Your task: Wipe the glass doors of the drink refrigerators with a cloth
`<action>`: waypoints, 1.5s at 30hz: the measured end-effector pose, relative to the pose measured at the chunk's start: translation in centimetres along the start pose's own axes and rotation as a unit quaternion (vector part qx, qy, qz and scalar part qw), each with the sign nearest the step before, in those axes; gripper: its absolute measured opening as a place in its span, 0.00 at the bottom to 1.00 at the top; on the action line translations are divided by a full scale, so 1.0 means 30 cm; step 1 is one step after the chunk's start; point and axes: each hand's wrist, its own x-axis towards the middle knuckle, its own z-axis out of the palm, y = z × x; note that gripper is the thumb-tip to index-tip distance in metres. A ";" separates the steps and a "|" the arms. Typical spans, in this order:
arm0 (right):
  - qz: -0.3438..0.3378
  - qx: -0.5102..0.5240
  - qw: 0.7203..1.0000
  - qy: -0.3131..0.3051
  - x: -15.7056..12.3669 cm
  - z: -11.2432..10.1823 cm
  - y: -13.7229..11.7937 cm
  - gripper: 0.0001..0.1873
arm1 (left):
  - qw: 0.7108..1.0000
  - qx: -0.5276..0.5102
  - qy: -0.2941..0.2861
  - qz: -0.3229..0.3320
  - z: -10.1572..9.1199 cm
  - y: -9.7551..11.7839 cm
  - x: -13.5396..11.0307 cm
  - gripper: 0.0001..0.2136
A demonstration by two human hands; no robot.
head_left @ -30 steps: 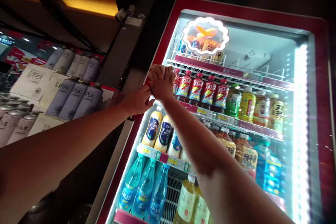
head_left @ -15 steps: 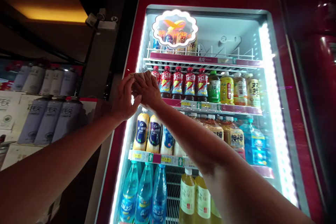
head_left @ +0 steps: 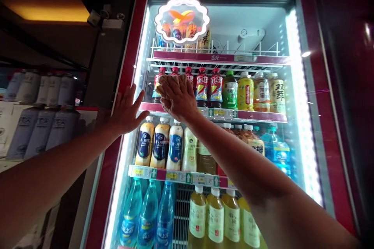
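Observation:
My right hand [head_left: 179, 99] presses a crumpled brown cloth [head_left: 160, 90] flat to the glass door [head_left: 228, 15] of a drinks fridge. Most of the cloth is hidden under the palm and fingers. To its left, my left hand [head_left: 127, 109] is open with fingers spread, holding nothing, by the red door frame [head_left: 128, 62]. Whether it touches the frame or the glass I cannot tell. Behind the glass, red-capped bottles [head_left: 201, 87] stand in a row near my right hand.
More bottles fill the shelves below, among them blue ones [head_left: 146, 214] at lower left and pale green-labelled ones [head_left: 215, 218]. A glowing round sign [head_left: 182, 19] is at the door's upper left. Grey-purple cartons [head_left: 62, 130] are stacked to the left of the fridge.
My hands were together at the door's left edge and are now apart. My right hand has moved right across the glass with the cloth; the left has let go of contact with it.

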 end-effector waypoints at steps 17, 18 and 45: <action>0.073 -0.043 0.996 -0.012 -0.229 -0.162 0.461 0.34 | 0.998 0.046 0.009 0.039 -0.018 -0.007 -0.007 0.34; 0.081 -0.052 0.995 -0.018 -0.244 -0.172 0.492 0.34 | 0.998 0.042 0.009 0.034 -0.018 -0.004 -0.007 0.34; 0.273 -0.101 0.956 0.021 -0.724 -0.404 1.187 0.35 | 0.997 -0.010 0.069 -0.044 -0.005 0.111 -0.019 0.35</action>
